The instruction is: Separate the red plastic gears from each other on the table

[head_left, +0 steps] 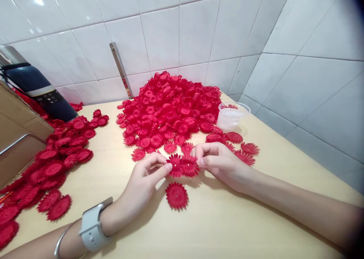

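Note:
Between thumb and forefinger, my left hand (148, 173) pinches the edge of a red fabric flower disc (175, 165) with a toothed rim and a small hole in its middle. A second, similar flower disc (190, 166) is pinched at its right edge by my right hand (223, 162). The two discs meet or overlap side by side just above the table; whether they are joined I cannot tell. Below them a single red flower disc (176, 195) lies flat on the table. Right behind my fingers begins a large heap of red discs (170, 111).
A clear plastic cup (231, 117) stands right of the heap, with loose discs before it. On the left are more piled discs (54, 168), a cardboard box (22, 126) and a dark blue bottle (42, 88). White tiled walls (196, 31) border the pale table (227, 228).

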The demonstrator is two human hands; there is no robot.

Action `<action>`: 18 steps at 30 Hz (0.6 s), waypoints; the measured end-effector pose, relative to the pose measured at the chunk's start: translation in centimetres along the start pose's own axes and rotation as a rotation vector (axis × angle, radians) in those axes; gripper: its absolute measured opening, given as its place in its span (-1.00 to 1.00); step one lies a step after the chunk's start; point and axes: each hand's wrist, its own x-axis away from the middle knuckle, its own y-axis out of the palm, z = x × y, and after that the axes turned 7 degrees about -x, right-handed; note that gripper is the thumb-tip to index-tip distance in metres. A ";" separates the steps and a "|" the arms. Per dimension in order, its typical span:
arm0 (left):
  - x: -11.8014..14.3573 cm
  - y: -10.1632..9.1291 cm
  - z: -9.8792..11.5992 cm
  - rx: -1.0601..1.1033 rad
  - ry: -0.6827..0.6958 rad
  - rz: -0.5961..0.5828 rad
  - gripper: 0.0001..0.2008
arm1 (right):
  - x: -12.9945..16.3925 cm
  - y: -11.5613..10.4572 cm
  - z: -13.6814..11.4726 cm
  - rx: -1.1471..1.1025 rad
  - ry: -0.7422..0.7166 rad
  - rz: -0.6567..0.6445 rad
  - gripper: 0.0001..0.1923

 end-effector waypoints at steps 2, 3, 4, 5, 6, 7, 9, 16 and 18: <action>0.1 0.1 0.0 -0.022 -0.010 0.006 -0.87 | 0.0 0.0 0.0 -0.061 0.002 0.003 -0.87; 0.2 0.2 0.0 -0.034 -0.014 0.004 -0.87 | -0.1 0.0 0.0 -0.081 0.005 0.002 -0.88; 0.2 0.3 0.1 -0.046 -0.013 0.004 -0.86 | -0.1 0.1 -0.1 -0.093 0.007 0.003 -0.88; 0.3 0.3 0.1 -0.057 -0.006 0.005 -0.86 | -0.1 0.1 -0.1 -0.100 0.008 0.007 -0.88; 0.4 0.4 0.1 -0.066 0.005 0.006 -0.86 | -0.1 0.2 -0.1 -0.106 0.010 0.012 -0.89; 0.4 0.5 0.0 -0.071 0.019 0.005 -0.86 | -0.1 0.2 -0.1 -0.111 0.013 0.018 -0.89; 0.6 0.5 -0.1 -0.074 0.049 0.000 -0.87 | -0.2 0.2 -0.1 -0.111 0.011 0.027 -0.90; 0.5 0.2 -0.4 0.015 0.048 0.151 -0.82 | -0.3 -0.5 -0.4 -0.202 -0.029 0.195 -0.86; 0.4 0.2 -0.3 0.069 0.016 0.141 -0.81 | -0.2 -0.3 -0.4 -0.091 -0.066 0.202 -0.86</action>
